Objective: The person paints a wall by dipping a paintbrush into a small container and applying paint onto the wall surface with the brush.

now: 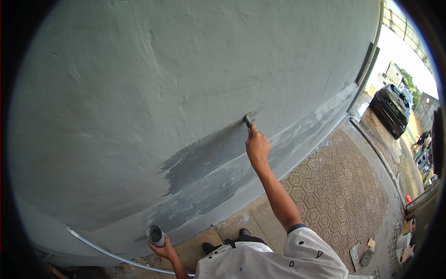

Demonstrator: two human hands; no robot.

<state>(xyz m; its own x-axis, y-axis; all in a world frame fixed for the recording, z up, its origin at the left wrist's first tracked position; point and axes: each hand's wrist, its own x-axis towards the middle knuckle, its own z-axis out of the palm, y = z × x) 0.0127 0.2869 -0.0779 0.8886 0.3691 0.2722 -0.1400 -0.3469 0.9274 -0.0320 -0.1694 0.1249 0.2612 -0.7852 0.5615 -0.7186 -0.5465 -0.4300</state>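
Note:
My right hand (258, 145) grips a paintbrush (248, 120) whose bristles touch the grey wall (216, 76). From the brush, a darker, wet-looking grey band (212, 150) runs down and left across the wall. Below that band lies a streaky blue-grey strip (205, 195) along the wall's lower part. Near the wall's foot at lower left, my left hand (164, 248) holds a small cup (155, 236) with its mouth facing up. Dark grey paint shows inside the cup.
A pale hose (118, 257) curves along the wall at lower left. Hexagon-patterned pavers (334, 185) cover the ground to the right. Beyond them stand a dark car (392, 108) and, lower down, several containers (404, 240). Stone-like pieces (367, 257) lie on the paving.

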